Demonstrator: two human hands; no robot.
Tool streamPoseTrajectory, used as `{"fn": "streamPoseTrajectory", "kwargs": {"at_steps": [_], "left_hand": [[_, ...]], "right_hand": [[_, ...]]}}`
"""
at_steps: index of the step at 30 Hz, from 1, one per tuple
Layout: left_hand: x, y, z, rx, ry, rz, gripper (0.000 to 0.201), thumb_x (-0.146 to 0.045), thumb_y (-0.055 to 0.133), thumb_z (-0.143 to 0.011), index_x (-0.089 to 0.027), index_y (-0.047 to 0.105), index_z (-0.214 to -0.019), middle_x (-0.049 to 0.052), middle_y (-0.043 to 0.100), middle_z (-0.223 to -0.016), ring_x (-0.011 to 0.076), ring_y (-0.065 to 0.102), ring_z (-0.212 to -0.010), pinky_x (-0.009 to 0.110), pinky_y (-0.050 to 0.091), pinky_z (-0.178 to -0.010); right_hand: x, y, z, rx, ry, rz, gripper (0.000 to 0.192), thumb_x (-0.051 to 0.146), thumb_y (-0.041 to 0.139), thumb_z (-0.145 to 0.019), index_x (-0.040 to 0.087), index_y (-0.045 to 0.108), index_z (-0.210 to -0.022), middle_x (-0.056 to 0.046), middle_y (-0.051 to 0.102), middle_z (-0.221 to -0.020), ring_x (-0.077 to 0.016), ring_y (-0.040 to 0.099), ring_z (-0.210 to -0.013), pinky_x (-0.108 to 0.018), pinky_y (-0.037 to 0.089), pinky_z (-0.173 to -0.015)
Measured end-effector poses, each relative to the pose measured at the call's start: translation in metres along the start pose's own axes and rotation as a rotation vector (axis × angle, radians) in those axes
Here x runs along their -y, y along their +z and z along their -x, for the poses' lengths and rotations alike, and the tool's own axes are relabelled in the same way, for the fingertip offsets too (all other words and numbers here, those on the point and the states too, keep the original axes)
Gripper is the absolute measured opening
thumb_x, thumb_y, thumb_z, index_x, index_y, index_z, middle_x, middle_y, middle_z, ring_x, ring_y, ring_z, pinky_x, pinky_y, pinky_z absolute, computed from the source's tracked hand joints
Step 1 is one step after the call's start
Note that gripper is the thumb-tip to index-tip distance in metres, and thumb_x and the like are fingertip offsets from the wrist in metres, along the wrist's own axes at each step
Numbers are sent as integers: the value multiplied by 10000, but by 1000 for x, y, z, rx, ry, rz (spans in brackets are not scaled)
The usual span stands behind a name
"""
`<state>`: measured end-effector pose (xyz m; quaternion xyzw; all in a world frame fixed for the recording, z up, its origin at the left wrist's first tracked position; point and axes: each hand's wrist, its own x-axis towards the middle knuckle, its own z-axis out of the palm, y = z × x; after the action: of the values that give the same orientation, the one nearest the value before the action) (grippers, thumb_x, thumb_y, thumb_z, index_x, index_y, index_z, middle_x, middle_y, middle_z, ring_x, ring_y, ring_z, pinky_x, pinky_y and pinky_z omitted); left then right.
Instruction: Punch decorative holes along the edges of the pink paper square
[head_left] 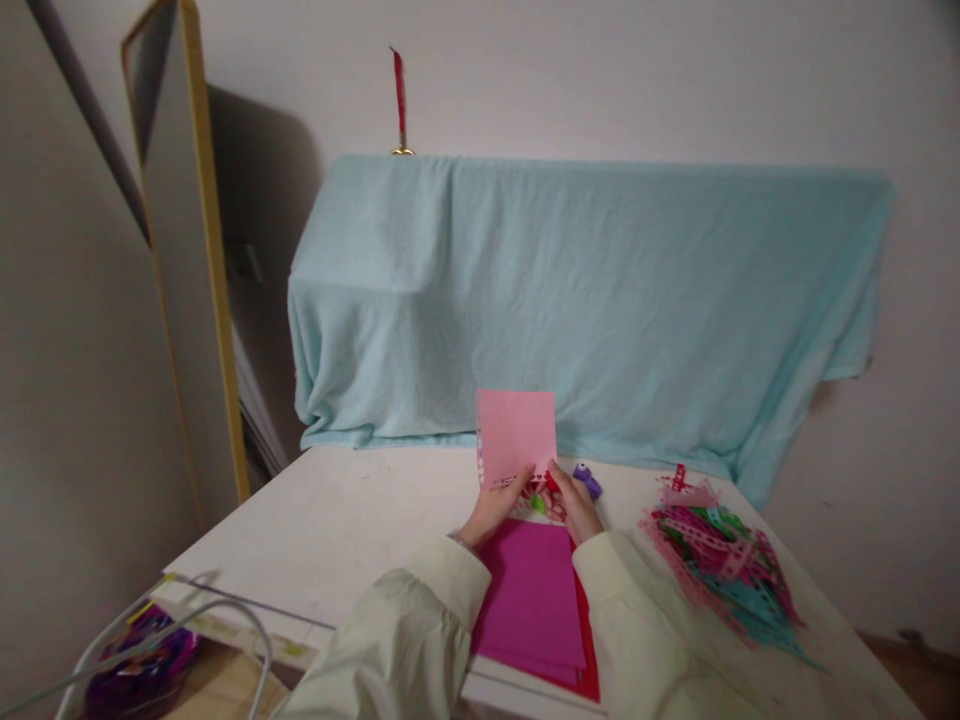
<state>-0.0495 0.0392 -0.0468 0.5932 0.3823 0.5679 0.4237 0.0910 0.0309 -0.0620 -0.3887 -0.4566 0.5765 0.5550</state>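
My left hand (491, 508) holds a light pink square of paper (516, 434) upright by its lower left corner; small holes run along its left and bottom edges. My right hand (574, 505) grips a small red punch (551, 484) at the paper's lower right edge, with a bit of green (538, 503) showing beneath. Under both hands lies a stack of magenta and red paper sheets (534, 600) on the white table (352, 520). Cream sleeves cover both forearms.
A purple punch (588, 480) lies just right of my right hand. A heap of punched paper strips (720, 570) in pink, teal and green lies at the right. A light blue cloth (585, 300) drapes something behind the table. A mirror (187, 250) leans at left; a wire basket (142, 650) at bottom left.
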Motion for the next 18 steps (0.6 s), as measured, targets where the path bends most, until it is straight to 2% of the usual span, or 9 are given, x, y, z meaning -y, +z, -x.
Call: {"fn": "streamPoseTrajectory", "kwargs": {"at_steps": [6, 10, 14, 18], "left_hand": [[-5, -1, 3, 36, -45, -2, 394, -435, 592, -781, -125, 642, -1021, 136, 635, -1112, 212, 556, -1074, 377, 320, -1033], [-4, 1, 4, 44, -110, 9, 375, -448, 596, -774, -130, 665, -961, 139, 663, -1037, 233, 558, -1071, 388, 320, -1027], [2, 3, 4, 10, -77, 25, 362, -449, 613, -763, -144, 655, -952, 122, 660, -1038, 215, 547, -1059, 361, 302, -1026], [1, 3, 5, 48, -68, 82, 377, -487, 575, -775, -139, 657, -895, 106, 678, -940, 208, 573, -980, 346, 345, -977]], "right_hand": [[0, -1, 1, -21, -33, 24, 431, 551, 534, -800, 160, 523, -619, 55, 397, -408, -38, 233, -322, -184, 148, -328], [-4, -3, 1, -66, -76, 54, 432, 544, 536, -802, 170, 505, -586, 67, 355, -344, -48, 245, -288, -196, 151, -321], [-5, -2, 1, -75, -89, 58, 434, 547, 546, -791, 174, 504, -574, 70, 349, -326, -48, 238, -272, -200, 149, -314], [-3, 1, 3, -73, -89, 83, 448, 556, 545, -785, 176, 492, -553, 67, 354, -318, -49, 244, -264, -198, 164, -306]]}}
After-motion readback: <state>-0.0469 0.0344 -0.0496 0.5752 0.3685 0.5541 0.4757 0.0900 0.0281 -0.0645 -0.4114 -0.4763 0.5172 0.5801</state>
